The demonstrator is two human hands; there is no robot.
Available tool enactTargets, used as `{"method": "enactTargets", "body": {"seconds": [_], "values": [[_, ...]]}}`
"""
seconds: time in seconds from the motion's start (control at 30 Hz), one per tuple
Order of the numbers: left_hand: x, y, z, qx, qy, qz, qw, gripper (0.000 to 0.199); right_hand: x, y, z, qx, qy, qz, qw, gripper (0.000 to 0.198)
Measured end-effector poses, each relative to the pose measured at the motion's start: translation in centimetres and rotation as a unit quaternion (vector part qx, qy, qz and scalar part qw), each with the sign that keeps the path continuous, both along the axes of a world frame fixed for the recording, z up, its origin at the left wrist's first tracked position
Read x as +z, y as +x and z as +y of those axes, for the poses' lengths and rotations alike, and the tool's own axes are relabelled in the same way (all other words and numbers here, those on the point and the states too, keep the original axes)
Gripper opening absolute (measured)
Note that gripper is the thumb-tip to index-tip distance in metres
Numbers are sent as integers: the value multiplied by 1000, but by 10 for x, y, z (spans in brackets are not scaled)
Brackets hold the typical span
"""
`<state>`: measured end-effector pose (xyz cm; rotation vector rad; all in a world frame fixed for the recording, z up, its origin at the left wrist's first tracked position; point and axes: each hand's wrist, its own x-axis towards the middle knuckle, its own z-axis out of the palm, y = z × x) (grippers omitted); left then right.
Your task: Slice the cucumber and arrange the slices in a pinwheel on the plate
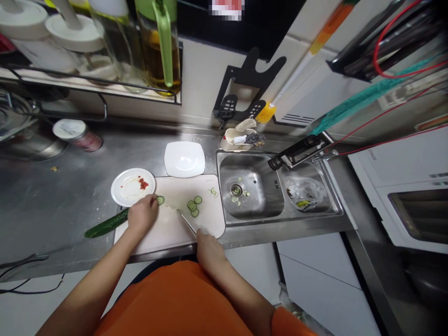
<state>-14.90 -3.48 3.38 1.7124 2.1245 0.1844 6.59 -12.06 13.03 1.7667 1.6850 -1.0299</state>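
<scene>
On the white cutting board (pixel 161 235) lie several thin cucumber slices (pixel 192 206) in a loose cluster. My left hand (pixel 143 215) is closed at the board's left side, its fingertips at the edge of a single cucumber slice (pixel 160 200). A long uncut piece of cucumber (pixel 107 225) sticks out to the left from behind that hand; its right end is hidden. My right hand (pixel 210 249) is wrapped round a knife (pixel 187 221), whose blade points up and left over the board, apart from the slices. Small peel scraps (pixel 213 192) rest near the board's right edge.
Behind the board stand a white plate with red bits (pixel 129 187) and a white square dish (pixel 185 159). To the right is a steel sink (pixel 259 205) with scraps around its drain and a plastic bag (pixel 307 192). A jar (pixel 77 135) stands back left.
</scene>
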Motion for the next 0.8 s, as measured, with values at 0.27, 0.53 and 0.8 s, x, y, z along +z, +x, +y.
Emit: {"method": "enactTargets", "body": {"seconds": [0.27, 0.53, 0.8], "values": [[3, 8, 4, -64, 50, -56, 995, 32, 5, 0, 0, -6, 5, 5, 1000, 35], [6, 67, 39, -336, -47, -182, 923, 22, 2, 0, 0, 0, 12, -9, 1000, 32], [-6, 88, 52, -397, -94, -123, 905, 21, -5, 3, -3, 7, 24, 0, 1000, 34]]}}
